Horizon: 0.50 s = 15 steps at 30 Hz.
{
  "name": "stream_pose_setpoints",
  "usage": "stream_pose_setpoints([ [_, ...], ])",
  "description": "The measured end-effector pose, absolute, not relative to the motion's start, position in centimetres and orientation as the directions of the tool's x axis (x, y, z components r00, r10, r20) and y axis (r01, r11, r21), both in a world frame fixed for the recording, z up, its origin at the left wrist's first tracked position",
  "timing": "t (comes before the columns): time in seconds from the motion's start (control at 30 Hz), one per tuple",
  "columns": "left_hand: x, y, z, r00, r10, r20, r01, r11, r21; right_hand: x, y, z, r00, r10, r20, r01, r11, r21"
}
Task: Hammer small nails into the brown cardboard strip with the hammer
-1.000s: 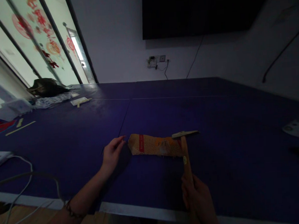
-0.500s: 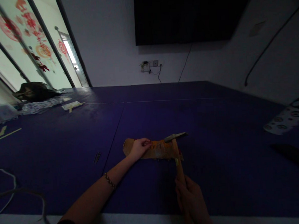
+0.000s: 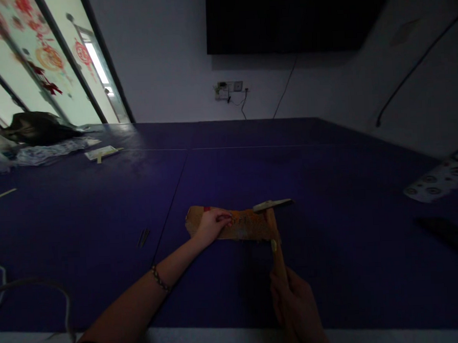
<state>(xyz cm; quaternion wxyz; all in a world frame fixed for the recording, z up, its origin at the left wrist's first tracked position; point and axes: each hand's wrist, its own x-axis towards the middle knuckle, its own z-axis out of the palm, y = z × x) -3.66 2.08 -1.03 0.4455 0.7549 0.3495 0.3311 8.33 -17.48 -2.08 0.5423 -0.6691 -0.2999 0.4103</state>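
A worn, brownish-orange wooden board [image 3: 251, 227] lies flat on the dark blue table [image 3: 334, 268]. My left hand [image 3: 212, 224] rests on its left half, fingers pinched together near the middle; whatever is between the fingertips is too small to make out. Small dark marks or bits show on the board just right of those fingertips. My right hand [image 3: 297, 301] is wrapped around the wooden handle of a hammer [image 3: 278, 253]. The hammer's long, narrow head is over the board's right end; whether it touches the wood I cannot tell. Several thin dark nails [image 3: 143, 238] lie left of the board.
A white cable [image 3: 65, 303] loops over the table's left front. At the back left are a dark bag [image 3: 38, 127], plastic wrapping [image 3: 47, 153] and a small white tray [image 3: 102, 152]. To the right lie a patterned item [image 3: 433, 184] and a dark flat object [image 3: 449, 236].
The view has tilted down and shifted slightly. The hammer head sits a little further right relative to my left hand, which still pinches over the board. My right hand keeps its hold on the handle.
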Motion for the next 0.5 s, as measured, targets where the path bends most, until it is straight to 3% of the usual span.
stream_pose_setpoints([
  [0.3, -3.53, 1.72, -0.46, 0.537, 0.806, 0.248, 0.306, -0.460, 0.833, 8.46, -17.43, -1.45, 0.462, 0.853, -0.243, 0.011, -0.280, -0.960],
  [0.5, -3.60, 1.84, -0.43, 0.572, 0.776, 0.264, 0.323, -0.509, 0.798, 8.28, -17.65, -1.61, 0.433, 0.863, -0.261, -0.062, -0.260, -0.964],
])
